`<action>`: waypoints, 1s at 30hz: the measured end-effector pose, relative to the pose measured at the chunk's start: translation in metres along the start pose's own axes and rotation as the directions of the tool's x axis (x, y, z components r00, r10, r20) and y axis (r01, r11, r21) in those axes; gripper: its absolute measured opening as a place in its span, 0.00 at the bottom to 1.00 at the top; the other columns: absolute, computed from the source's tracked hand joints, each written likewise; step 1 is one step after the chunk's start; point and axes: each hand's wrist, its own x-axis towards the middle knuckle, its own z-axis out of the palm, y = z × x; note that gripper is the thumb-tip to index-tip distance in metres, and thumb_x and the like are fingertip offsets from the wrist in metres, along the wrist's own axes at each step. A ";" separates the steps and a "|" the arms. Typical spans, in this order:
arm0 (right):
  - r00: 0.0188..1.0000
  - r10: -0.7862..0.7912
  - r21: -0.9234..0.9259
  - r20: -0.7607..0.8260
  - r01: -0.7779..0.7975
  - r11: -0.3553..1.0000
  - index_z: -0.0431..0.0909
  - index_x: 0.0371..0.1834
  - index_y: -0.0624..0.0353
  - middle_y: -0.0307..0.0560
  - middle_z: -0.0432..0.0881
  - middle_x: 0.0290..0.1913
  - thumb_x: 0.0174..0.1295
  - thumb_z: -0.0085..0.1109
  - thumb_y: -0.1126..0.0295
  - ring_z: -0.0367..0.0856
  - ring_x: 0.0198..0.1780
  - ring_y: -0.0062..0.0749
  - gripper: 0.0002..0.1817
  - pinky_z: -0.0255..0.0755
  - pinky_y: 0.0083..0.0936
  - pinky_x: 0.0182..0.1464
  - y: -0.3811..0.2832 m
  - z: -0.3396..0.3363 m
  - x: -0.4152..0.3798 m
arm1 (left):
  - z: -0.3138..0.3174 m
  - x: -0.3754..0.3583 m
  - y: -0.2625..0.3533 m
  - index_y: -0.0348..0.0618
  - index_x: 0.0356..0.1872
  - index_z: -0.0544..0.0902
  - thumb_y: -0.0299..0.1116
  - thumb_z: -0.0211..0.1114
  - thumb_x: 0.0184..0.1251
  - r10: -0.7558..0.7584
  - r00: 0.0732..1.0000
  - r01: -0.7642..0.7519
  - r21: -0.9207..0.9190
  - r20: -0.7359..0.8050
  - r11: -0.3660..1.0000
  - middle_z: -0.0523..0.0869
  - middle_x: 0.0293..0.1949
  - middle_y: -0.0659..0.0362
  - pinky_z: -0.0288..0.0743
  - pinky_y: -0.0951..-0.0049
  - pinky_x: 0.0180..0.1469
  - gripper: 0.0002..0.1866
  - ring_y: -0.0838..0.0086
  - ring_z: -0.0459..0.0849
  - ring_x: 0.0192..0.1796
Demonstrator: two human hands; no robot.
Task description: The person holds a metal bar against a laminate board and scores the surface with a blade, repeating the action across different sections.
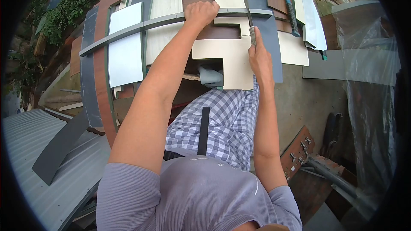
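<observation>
My left hand (201, 13) is closed over a long grey bar (165, 19), pressing it against the boards under it. The bar runs crosswise over several boards, its right end (263, 13) beyond my right hand's tool. In my right hand (260, 60) is a narrow-bladed hand saw (247, 6), gripped by its grey handle with the index finger stretched along it. Its blade points away from me and crosses the bar near the right end. Under the blade lie a cream board with cut-out notches (237, 62) and a blue-grey board (274, 60).
A hammer with a blue handle (290, 10) lies on boards at the right. White (125, 51) and brown (102, 60) boards sit at the left. Corrugated sheeting (34, 145) is low left; clear plastic sheet (364, 68) hangs right. A brown panel with metal fittings (299, 149) stands below.
</observation>
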 end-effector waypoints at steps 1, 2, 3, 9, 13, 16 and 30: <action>1.000 0.007 0.031 0.011 -0.007 1.000 0.54 0.72 0.40 0.64 0.81 0.34 0.62 0.43 0.70 0.80 0.38 0.60 0.32 0.68 0.49 0.43 0.004 0.000 -0.012 | 0.000 0.000 0.001 0.35 0.25 0.85 0.47 0.38 0.66 0.004 1.000 -0.004 -0.001 0.002 1.000 0.84 0.32 0.40 0.74 0.54 0.47 0.30 0.48 0.84 0.39; 1.000 0.009 0.032 0.011 -0.010 0.999 0.54 0.72 0.40 0.64 0.81 0.34 0.62 0.43 0.70 0.80 0.38 0.60 0.32 0.68 0.49 0.43 0.009 0.000 -0.025 | 0.000 0.000 0.000 0.35 0.25 0.85 0.47 0.38 0.65 0.005 1.000 -0.005 -0.001 -0.005 1.000 0.85 0.32 0.41 0.74 0.54 0.47 0.30 0.48 0.84 0.39; 1.000 0.013 0.050 0.000 -0.013 0.999 0.54 0.72 0.40 0.64 0.81 0.33 0.62 0.43 0.71 0.80 0.37 0.59 0.32 0.68 0.49 0.43 0.014 0.000 -0.039 | 0.000 0.000 -0.001 0.35 0.25 0.85 0.47 0.38 0.65 0.005 1.000 -0.005 -0.001 -0.011 1.000 0.85 0.32 0.41 0.74 0.54 0.47 0.30 0.48 0.84 0.39; 0.988 0.138 0.087 0.073 -0.145 0.986 0.53 0.73 0.39 0.62 0.81 0.32 0.64 0.44 0.71 0.81 0.35 0.56 0.32 0.69 0.48 0.42 0.024 -0.009 -0.100 | 0.000 0.000 0.000 0.34 0.27 0.85 0.47 0.38 0.65 0.007 1.000 -0.007 0.013 -0.005 1.000 0.84 0.34 0.40 0.73 0.53 0.48 0.30 0.48 0.83 0.41; 0.976 0.206 0.162 0.066 -0.214 0.963 0.51 0.74 0.38 0.61 0.81 0.32 0.65 0.44 0.70 0.82 0.35 0.53 0.32 0.68 0.49 0.42 0.027 -0.005 -0.107 | 0.001 0.001 0.000 0.34 0.28 0.85 0.47 0.37 0.65 0.005 1.000 -0.006 0.008 0.030 1.000 0.84 0.35 0.39 0.73 0.53 0.49 0.30 0.47 0.83 0.41; 0.994 0.065 0.189 -0.083 -0.049 0.981 0.51 0.74 0.36 0.59 0.80 0.29 0.66 0.43 0.69 0.80 0.31 0.48 0.32 0.67 0.47 0.41 0.042 0.007 -0.105 | 0.002 0.001 -0.002 0.34 0.27 0.85 0.47 0.37 0.64 0.018 1.000 -0.018 0.009 -0.002 1.000 0.84 0.34 0.39 0.73 0.53 0.48 0.30 0.47 0.83 0.41; 0.998 0.063 0.146 0.026 -0.066 0.987 0.55 0.73 0.37 0.63 0.82 0.38 0.62 0.41 0.70 0.81 0.41 0.53 0.32 0.70 0.45 0.46 0.026 -0.026 -0.071 | 0.006 0.007 -0.002 0.32 0.25 0.84 0.46 0.36 0.66 0.010 1.000 -0.010 0.009 -0.016 1.000 0.84 0.32 0.38 0.73 0.53 0.50 0.31 0.46 0.83 0.39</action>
